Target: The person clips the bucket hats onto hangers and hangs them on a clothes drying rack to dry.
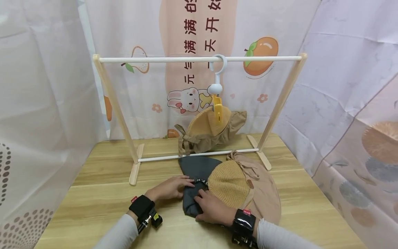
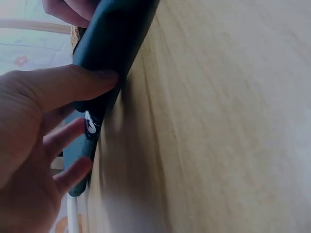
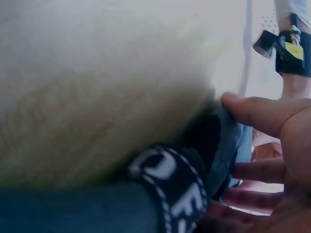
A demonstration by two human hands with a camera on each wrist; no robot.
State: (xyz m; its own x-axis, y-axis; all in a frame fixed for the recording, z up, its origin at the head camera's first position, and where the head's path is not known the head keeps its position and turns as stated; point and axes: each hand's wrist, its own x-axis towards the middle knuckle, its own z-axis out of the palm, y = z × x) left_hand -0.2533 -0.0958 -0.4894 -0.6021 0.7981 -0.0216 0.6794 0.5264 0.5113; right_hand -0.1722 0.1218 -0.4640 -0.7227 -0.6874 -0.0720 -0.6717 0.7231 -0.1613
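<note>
On the table lies a dark blue-grey cloth hat (image 1: 199,166) with a black strap (image 3: 167,189) that carries white letters. My left hand (image 1: 170,188) is at its left side; in the left wrist view the thumb (image 2: 77,83) presses the folded cloth while the index finger goes behind it. Lower down, two other fingers stay spread beside the strap. My right hand (image 1: 216,207) pinches the near part of the same hat, thumb on one face and fingers on the other. Beside it, partly under the right forearm, lies a straw hat (image 1: 228,183) with a wide beige cloth brim (image 1: 267,197).
Behind the hats stands a rack with wooden legs (image 1: 116,110) and a white top rail (image 1: 149,60). From the rail hangs a white hook (image 1: 221,65) with a yellow clip (image 1: 218,112), gripping a straw hat with a brown brim (image 1: 234,126). Printed curtains (image 1: 49,86) enclose the table.
</note>
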